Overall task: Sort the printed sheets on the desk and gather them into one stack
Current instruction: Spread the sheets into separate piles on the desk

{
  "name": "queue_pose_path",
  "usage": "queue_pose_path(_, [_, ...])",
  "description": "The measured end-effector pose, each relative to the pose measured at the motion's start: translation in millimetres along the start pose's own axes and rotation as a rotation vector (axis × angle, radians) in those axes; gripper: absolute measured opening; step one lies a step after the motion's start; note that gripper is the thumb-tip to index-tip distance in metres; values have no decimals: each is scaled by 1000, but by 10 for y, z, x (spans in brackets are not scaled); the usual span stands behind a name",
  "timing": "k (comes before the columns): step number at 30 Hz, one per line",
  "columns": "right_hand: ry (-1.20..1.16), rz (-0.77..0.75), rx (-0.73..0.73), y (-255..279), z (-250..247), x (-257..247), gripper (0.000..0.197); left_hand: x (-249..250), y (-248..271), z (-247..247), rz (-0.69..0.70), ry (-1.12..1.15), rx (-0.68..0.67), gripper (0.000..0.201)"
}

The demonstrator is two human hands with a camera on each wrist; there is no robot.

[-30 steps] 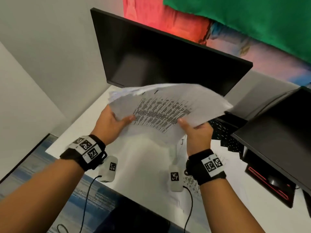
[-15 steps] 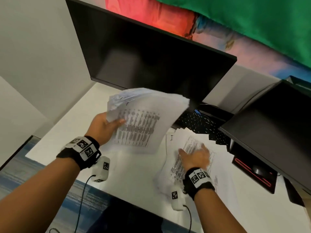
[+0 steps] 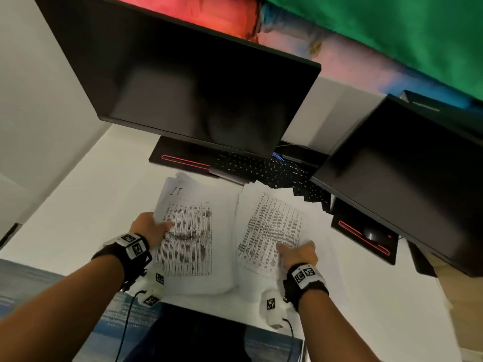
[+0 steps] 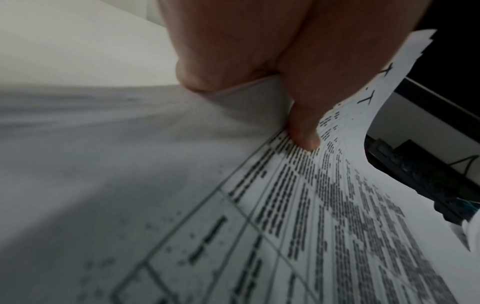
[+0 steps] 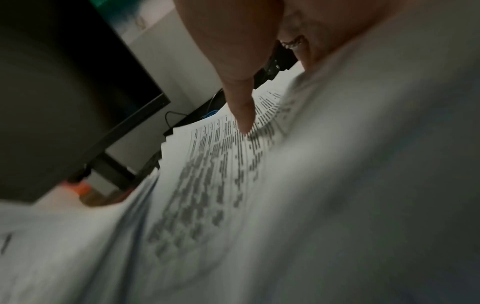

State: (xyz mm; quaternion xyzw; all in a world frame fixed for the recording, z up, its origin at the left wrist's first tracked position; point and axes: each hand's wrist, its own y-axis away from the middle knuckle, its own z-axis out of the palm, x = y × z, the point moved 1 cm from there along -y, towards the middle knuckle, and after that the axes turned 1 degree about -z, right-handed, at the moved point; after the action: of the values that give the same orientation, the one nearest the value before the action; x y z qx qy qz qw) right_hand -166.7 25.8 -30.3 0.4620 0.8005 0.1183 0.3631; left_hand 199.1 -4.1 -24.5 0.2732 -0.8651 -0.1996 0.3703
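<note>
Two lots of printed sheets lie side by side on the white desk (image 3: 86,218). My left hand (image 3: 153,227) grips the left stack (image 3: 194,231) at its left edge. Its thumb (image 4: 303,135) is on the printed top page (image 4: 337,226), and the fingers are hidden beneath. The stack's top page bears a hand-written mark. My right hand (image 3: 299,253) is on the looser, fanned right pile (image 3: 271,223). Its thumb (image 5: 241,117) presses the printed face (image 5: 207,185), and the curled fingers are hidden at the pile's right side.
A large dark monitor (image 3: 196,82) stands behind the sheets, a second monitor (image 3: 405,178) at the right. A black keyboard (image 3: 261,168) lies partly under the right pile's far edge. A mouse (image 3: 372,233) sits on the right monitor's base.
One second ago both hands held one stack in the air. My right hand let go and dropped onto the loose sheets at the right. My left hand brought its stack down onto the desk.
</note>
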Motion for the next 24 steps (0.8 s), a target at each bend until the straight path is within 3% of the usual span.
queue_pose_path(4, [-90,15,-131,46,2,-55,96,0,0,-13,-3,-5,6,33])
queue_pose_path(8, [63,-38,-45,1,-455,-29,58,-38,24,-74,-33,15,22,35])
queue_pose_path(10, [146,-59,5,-94,-686,39,53,-62,35,-102,-40,18,25,35])
queue_pose_path(15, [217,-70,-55,-92,-590,134,91,-82,44,-88,-37,32,34,33])
queue_pose_path(19, [220,-97,-51,-63,-356,97,92,-89,33,-116,-36,21,33,33])
queue_pose_path(24, [10,-27,-94,-98,-289,65,98,-109,27,-119,-35,48,30,31])
